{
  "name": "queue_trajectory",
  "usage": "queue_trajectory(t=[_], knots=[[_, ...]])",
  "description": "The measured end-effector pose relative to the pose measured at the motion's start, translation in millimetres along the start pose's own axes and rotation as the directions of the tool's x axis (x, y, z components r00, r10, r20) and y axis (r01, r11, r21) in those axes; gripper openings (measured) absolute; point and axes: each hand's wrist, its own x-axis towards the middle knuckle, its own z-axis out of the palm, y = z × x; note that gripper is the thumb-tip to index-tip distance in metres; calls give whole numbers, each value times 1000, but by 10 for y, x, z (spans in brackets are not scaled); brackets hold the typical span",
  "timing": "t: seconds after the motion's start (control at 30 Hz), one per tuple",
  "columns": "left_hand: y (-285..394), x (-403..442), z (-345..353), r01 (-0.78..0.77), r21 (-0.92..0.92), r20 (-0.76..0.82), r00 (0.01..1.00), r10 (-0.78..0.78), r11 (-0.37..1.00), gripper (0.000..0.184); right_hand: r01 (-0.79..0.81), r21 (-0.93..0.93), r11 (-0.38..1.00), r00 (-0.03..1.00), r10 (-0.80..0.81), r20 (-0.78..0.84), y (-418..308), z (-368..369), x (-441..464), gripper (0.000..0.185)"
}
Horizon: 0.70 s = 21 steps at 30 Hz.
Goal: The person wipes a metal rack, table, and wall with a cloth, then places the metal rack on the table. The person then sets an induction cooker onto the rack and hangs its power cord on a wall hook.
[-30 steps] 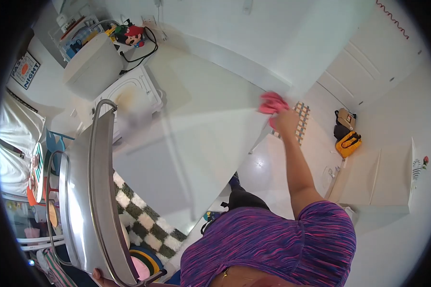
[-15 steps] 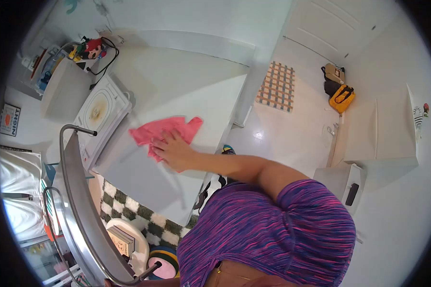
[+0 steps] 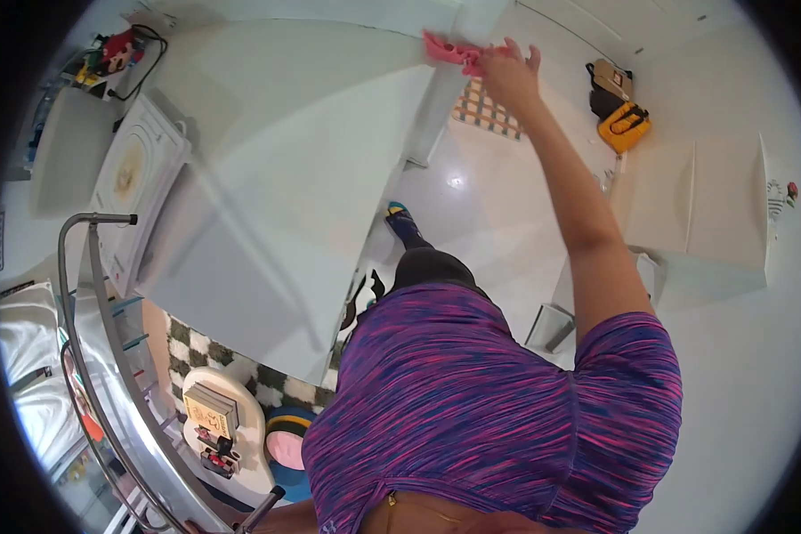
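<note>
My right hand (image 3: 507, 76) is at the far right corner of the white tabletop (image 3: 285, 107), with a crumpled pink cloth (image 3: 454, 55) under its fingers. Two of its fingers are raised off the cloth, and the cloth's loose end points left along the edge. At the bottom left, my left hand (image 3: 209, 512) is on the edge of a curved metal frame (image 3: 73, 303); its fingers are mostly hidden by the frame and the picture's border.
A white induction cooker (image 3: 138, 178) sits at the table's left, beside a black cable (image 3: 156, 67). Below are a round-edged stool with books (image 3: 212, 409) and a checkered rug (image 3: 276, 387). Bags (image 3: 623, 125), a woven mat (image 3: 485, 111) and a cabinet (image 3: 694, 205) stand to the right.
My right hand and the pink cloth first came from the right corner to the table's middle, then moved back to the far right corner. The view has shifted; my left hand stays by the frame.
</note>
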Motion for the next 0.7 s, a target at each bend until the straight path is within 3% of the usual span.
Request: queue_trajectory(t=[0.1,0.13,0.17,0.2,0.27,0.3,0.33,0.4,0.53,0.57,0.6,0.63,0.67,0.7], knots=[[-16,19,9,-8,20,4,1000,8,1000,45,-1,-20,1000,996,3,93,87,-687,52,27],[-12,19,6,-8,22,7,1000,8,1000,45,-269,436,859,949,160,271,13,-1044,111,26],[-20,17,14,-8,21,8,1000,7,1000,45,-516,720,463,852,196,485,-41,-1343,179,26],[-21,4,19,-5,17,10,1000,5,1000,46,-510,723,466,856,193,479,-56,-1584,258,26],[-11,-24,37,-2,9,10,1000,2,1000,46,-424,896,134,842,-307,444,-127,-1906,439,45],[-5,-52,53,10,-6,9,1000,-10,1000,46,-238,956,171,945,-186,268,-352,-1582,406,28],[5,-107,80,22,-26,-1,1000,-22,999,47,-253,948,192,930,-222,293,-563,-1676,452,37],[7,-196,101,57,-83,-6,998,-57,995,47,116,781,613,969,-244,47,-768,-1104,516,45],[8,-497,240,97,-158,-63,992,-108,983,48,183,888,421,960,-270,-70,-1591,-280,504,56],[16,-522,223,83,-174,-86,991,-99,981,48,229,805,547,923,-385,0,-1907,-247,325,60],[43,-549,209,211,-276,61,977,-202,938,48,280,700,657,876,-473,94,-2230,-251,112,64],[90,-564,191,346,-348,222,933,-282,871,47,452,567,689,852,-521,-47,-2489,-279,-77,69],[133,-558,202,483,-387,385,859,-338,785,47,484,622,616,843,-519,-141,-2723,-473,-215,65],[174,-623,304,444,-405,310,889,-337,799,45,382,815,435,690,-721,62,-2909,-787,-231,61]])
